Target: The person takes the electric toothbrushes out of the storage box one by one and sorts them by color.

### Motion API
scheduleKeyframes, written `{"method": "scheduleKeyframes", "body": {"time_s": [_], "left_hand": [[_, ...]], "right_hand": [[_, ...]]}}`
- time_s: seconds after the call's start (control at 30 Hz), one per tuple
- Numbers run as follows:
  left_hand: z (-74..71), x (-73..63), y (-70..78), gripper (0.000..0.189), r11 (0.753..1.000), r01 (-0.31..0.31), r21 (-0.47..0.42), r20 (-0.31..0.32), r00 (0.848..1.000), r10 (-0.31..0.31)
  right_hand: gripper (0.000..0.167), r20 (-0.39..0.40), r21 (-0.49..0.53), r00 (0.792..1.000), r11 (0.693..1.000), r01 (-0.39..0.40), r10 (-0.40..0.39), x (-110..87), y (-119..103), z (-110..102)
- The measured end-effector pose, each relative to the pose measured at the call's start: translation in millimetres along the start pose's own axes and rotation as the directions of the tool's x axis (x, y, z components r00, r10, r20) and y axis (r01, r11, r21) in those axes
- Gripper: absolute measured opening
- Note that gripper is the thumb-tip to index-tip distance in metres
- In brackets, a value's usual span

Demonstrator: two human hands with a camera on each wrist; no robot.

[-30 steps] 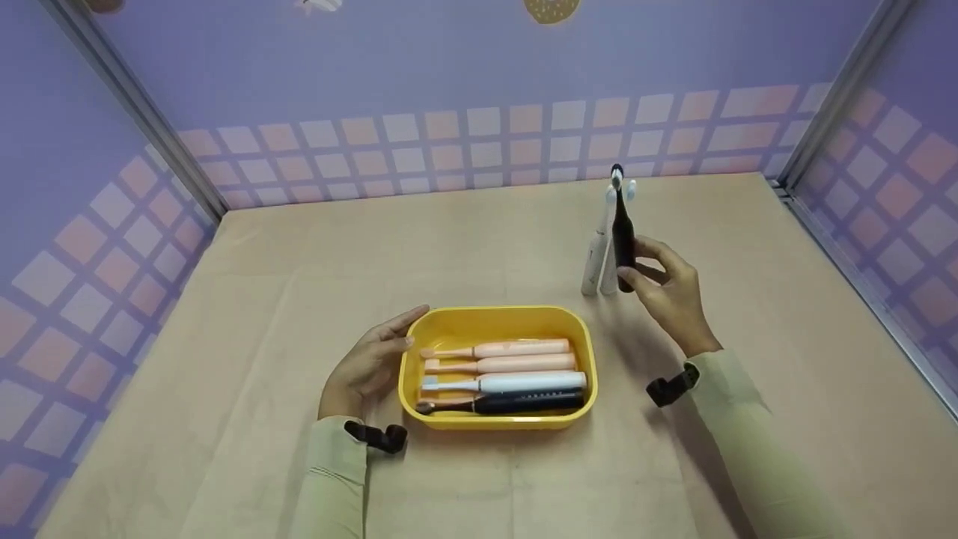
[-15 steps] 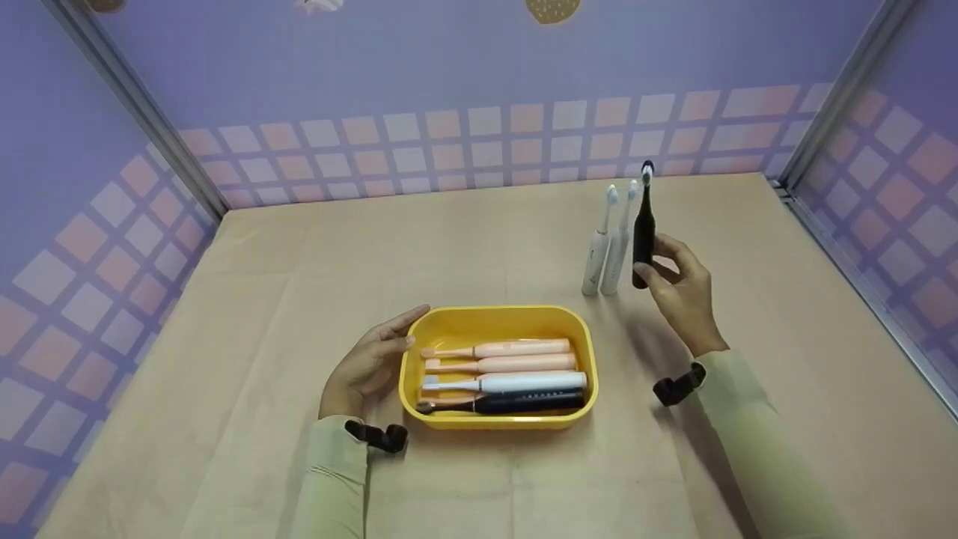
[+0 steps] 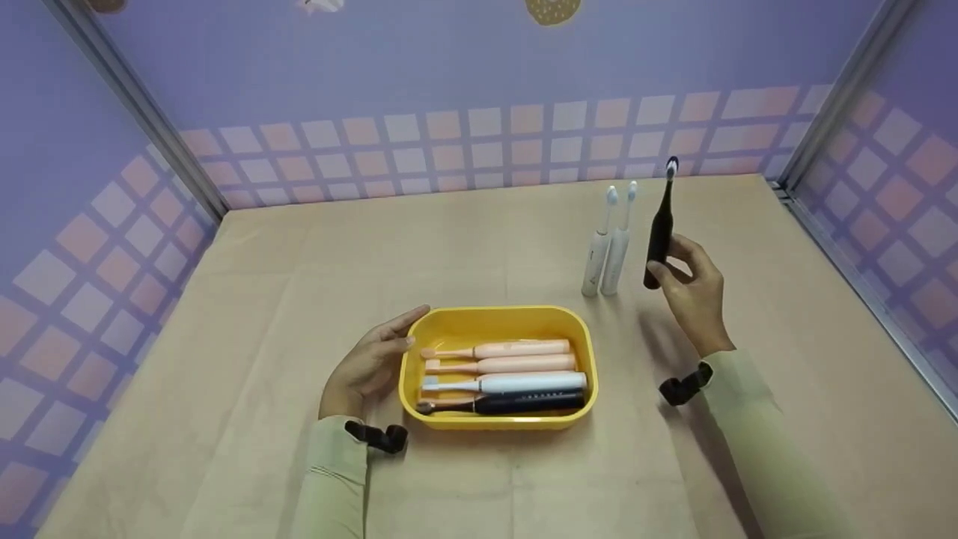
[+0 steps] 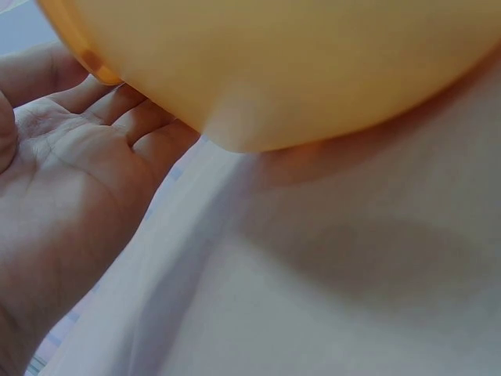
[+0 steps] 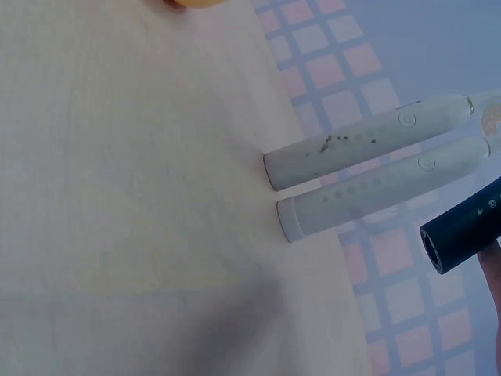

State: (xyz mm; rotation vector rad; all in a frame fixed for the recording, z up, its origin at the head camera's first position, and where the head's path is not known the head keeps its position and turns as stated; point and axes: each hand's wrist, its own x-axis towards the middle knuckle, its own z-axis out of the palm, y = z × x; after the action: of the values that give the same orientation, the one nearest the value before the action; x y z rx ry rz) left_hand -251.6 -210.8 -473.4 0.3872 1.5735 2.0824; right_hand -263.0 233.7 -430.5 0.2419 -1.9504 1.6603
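Note:
My right hand (image 3: 692,288) pinches the handle of a black electric toothbrush (image 3: 660,228), held upright with its brush head at the top. Just left of it stand two white electric toothbrushes (image 3: 594,262), side by side with heads up; the right wrist view shows their bases on the cloth. My left hand (image 3: 365,370) rests against the left end of a yellow bin (image 3: 498,424), thumb tip at the rim. In the left wrist view its fairly straight fingers (image 4: 149,129) touch the outer wall. Toothbrushes lie lengthwise inside: pink ones (image 3: 526,364), a white one (image 3: 531,382) and a black one (image 3: 529,403).
A pale cloth (image 3: 419,247) covers the table. Purple walls with pink and white squares (image 3: 485,154) rise at the back and both sides, with metal posts (image 3: 846,90) in the corners. Another pink toothbrush partly shows under those in the bin.
My right hand has carried the black toothbrush to the right, away from the two white standing toothbrushes, which are now both in plain sight. The left hand and the bin have stayed put.

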Motion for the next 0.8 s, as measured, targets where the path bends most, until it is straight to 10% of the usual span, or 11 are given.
{"method": "scheduleKeyframes", "body": {"time_s": [0.8], "left_hand": [[1.2,1.2,-1.3,0.059,1.000,0.009,-0.023,-0.035,0.999,-0.010]], "right_hand": [[0.043,-0.089,-0.114,0.989,0.985,-0.127,0.117,6.8,40,-18]]}}
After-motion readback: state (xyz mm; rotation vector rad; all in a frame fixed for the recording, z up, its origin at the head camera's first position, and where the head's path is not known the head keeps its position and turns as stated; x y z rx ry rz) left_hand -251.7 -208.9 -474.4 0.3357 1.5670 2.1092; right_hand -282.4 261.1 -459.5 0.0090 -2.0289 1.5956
